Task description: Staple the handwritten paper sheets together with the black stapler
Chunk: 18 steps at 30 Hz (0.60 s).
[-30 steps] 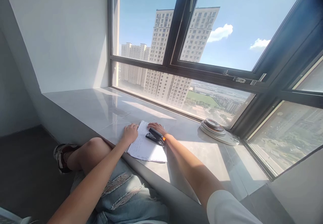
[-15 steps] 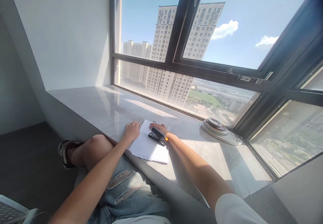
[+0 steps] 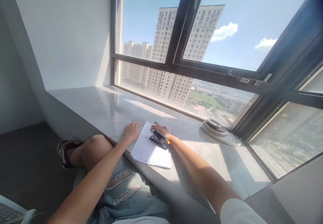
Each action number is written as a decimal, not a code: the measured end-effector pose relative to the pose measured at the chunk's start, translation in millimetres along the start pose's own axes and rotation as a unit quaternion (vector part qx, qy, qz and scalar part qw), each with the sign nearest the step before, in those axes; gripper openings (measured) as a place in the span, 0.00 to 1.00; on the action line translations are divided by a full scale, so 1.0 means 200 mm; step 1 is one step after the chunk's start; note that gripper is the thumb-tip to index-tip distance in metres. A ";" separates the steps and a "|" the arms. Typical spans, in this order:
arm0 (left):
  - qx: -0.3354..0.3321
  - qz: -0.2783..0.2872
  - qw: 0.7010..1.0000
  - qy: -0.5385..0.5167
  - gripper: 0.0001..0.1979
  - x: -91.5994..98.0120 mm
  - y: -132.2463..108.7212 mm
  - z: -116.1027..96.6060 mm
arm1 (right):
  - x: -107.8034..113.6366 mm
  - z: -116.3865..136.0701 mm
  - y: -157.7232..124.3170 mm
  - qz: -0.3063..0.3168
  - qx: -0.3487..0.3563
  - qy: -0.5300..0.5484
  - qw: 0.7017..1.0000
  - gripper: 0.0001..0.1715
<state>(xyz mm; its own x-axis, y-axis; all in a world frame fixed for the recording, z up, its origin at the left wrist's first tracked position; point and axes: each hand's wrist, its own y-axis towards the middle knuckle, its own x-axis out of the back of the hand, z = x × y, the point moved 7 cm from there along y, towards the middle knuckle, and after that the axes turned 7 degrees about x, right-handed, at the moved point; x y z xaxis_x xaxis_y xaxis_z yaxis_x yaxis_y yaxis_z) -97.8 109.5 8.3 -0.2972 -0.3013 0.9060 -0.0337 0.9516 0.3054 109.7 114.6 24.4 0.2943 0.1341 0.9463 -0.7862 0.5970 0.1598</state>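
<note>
A stack of white sheets with handwriting [image 3: 148,153] lies at the front edge of the windowsill. On it stands a black stapler [image 3: 159,140] with an orange part at its rear end, its upper arm raised from the base. My right hand [image 3: 163,129] rests flat on the upper right of the sheets, just behind the stapler, fingers stretched out. Beside the left edge of the sheets, my left hand [image 3: 132,130] lies palm down on the sill with nothing visible in it. A small dark item [image 3: 155,123] sits at the sheets' far edge, too small to name.
A stack of plates [image 3: 215,129] stands by the window at the right. The grey tiled sill [image 3: 96,106] runs along a dark window frame [image 3: 156,100]. My bent knee [image 3: 101,145] is close against the sill's front side. A light-coloured slatted object [image 3: 12,209] shows at the lower left.
The sheets and the stapler have shifted slightly right and towards me, with my right hand moving along. My left hand has stayed in nearly the same place.
</note>
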 end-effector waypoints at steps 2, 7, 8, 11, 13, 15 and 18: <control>0.001 0.000 1.000 0.000 0.19 0.00 0.00 0.00 | 0.00 0.00 0.00 0.004 -0.001 -0.003 1.000 0.25; 0.005 0.003 1.000 -0.003 0.19 -0.01 0.00 0.00 | -0.02 -0.02 0.01 0.009 -0.016 -0.014 1.000 0.26; 0.005 0.003 1.000 -0.003 0.19 0.00 0.00 0.00 | -0.02 -0.02 0.00 0.011 -0.019 -0.014 1.000 0.27; 0.006 0.001 1.000 -0.002 0.19 0.00 0.00 0.00 | -0.05 -0.04 0.00 0.026 -0.018 -0.010 0.999 0.31; 0.005 0.002 1.000 -0.001 0.19 0.00 0.00 0.00 | -0.06 -0.07 -0.02 0.035 -0.018 -0.011 0.999 0.33; 0.005 0.006 1.000 -0.002 0.20 0.00 0.00 0.00 | -0.07 -0.08 -0.04 0.040 -0.016 -0.016 0.999 0.34; 0.008 0.010 1.000 -0.002 0.19 -0.01 0.00 0.00 | -0.07 -0.10 -0.09 0.044 -0.012 -0.026 0.999 0.35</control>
<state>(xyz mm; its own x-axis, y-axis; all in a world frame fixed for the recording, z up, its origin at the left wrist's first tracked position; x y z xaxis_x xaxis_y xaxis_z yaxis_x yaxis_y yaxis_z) -98.1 110.2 6.7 -0.3015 -0.2823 0.9107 -0.0438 0.9583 0.2825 131.5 117.7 2.8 0.1949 0.1461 0.9699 -0.7941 0.6039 0.0686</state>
